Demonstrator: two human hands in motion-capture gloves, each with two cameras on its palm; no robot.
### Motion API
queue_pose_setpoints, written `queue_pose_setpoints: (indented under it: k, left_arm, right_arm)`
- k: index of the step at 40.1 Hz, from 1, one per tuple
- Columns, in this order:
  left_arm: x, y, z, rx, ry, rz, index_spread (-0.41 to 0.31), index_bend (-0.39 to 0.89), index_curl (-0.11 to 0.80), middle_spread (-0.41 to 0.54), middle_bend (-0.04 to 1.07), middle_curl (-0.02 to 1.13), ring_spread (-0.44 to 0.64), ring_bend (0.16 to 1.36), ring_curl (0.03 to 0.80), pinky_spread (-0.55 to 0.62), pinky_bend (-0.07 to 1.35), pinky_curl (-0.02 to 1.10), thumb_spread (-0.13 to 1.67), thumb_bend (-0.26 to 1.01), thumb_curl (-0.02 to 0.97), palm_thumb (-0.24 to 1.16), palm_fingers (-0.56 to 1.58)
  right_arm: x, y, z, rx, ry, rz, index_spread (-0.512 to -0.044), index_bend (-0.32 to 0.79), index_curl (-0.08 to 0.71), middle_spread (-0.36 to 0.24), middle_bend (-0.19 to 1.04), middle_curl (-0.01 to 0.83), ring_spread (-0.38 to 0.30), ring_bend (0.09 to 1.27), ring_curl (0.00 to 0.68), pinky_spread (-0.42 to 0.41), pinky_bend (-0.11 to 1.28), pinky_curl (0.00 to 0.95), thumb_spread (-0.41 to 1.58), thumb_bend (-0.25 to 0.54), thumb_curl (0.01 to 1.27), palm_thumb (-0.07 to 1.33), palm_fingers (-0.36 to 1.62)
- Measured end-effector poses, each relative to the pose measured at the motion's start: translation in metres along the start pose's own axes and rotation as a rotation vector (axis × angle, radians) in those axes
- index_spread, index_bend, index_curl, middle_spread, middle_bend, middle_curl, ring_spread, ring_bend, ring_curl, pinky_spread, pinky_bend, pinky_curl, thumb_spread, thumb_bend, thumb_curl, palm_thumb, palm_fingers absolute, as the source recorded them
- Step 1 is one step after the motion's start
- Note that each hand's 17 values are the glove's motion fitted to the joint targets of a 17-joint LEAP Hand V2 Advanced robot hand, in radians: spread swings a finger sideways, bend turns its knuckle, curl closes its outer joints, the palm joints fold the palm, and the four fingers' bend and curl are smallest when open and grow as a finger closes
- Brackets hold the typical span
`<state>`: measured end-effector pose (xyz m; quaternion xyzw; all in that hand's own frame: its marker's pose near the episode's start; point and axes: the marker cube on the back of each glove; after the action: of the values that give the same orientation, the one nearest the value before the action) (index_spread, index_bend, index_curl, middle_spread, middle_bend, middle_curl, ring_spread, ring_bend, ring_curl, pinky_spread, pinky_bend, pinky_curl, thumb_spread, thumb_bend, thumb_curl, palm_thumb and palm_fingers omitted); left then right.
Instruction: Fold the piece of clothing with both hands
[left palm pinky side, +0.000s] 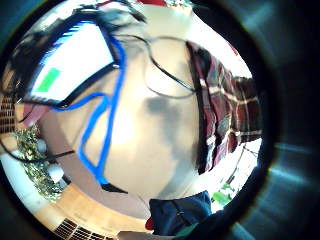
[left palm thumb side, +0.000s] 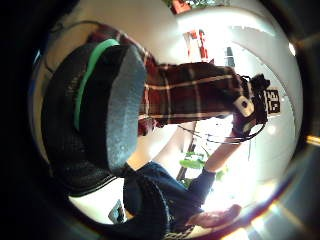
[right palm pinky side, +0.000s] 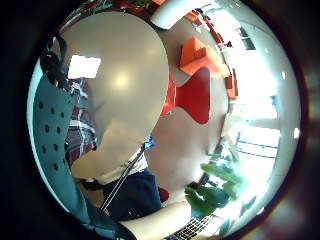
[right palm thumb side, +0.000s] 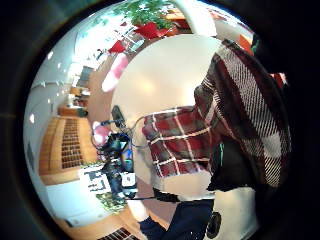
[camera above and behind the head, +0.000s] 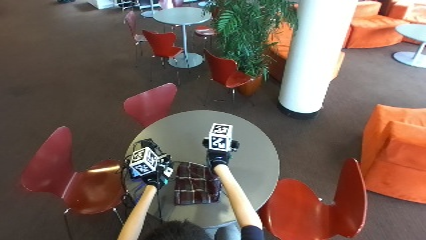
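The red plaid shirt lies folded small on the round table's near edge, between the left hand and right hand, whose fingers I cannot tell; likely next, a last fold or smoothing.

Marker cubes hide both hands' fingers in the outside view; the plaid shirt's near edge is blurred.

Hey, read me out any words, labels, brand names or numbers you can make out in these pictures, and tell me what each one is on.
No readable text in any view.
Plaid garment: no label or tag shows.
Round grey table: no print on it.
Red chairs, white pillar: no signs.
White board with a green patch: no lettering can be made out.
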<state>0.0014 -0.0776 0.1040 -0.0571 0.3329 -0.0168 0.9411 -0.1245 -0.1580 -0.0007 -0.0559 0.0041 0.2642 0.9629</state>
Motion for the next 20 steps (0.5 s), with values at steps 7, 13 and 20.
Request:
queue_pose_setpoints:
  k: [7,13,20]
  left_arm:
    - [-0.067,-0.024,-0.044,0.385,-0.076,0.0,-0.021,0.15,0.309,0.16,0.21,0.36,0.33,0.56,0.327,0.32,0.3,0.33,1.39,0.01,0.233,0.14,0.22]
    - [-0.095,0.026,-0.086,0.526,-0.014,-0.011,-0.022,0.18,0.327,0.129,0.21,0.36,0.29,0.54,0.315,0.28,0.27,0.32,1.43,0.01,0.232,0.16,0.33]
    - [-0.112,0.069,-0.115,0.587,-0.044,-0.04,-0.028,0.17,0.339,0.105,0.2,0.38,0.26,0.52,0.313,0.25,0.26,0.33,1.45,0.01,0.233,0.17,0.38]
  right_arm:
    - [-0.106,0.008,0.045,0.033,0.076,-0.136,-0.239,0.01,0.064,-0.226,0.53,0.548,-0.244,0.83,0.501,-0.297,0.82,0.455,0.66,-0.034,0.6,0.93,1.11]
    - [-0.15,0.101,0.051,-0.188,0.006,-0.343,-0.198,-0.22,-0.054,-0.221,0.59,0.563,-0.238,0.96,0.529,-0.31,0.92,0.48,0.84,-0.065,0.54,0.81,0.93]
    - [-0.174,0.04,0.083,-0.012,-0.181,-0.368,-0.19,-0.11,-0.036,-0.181,0.55,0.54,-0.217,0.96,0.516,-0.295,0.93,0.461,1.0,-0.036,0.46,0.68,0.78]
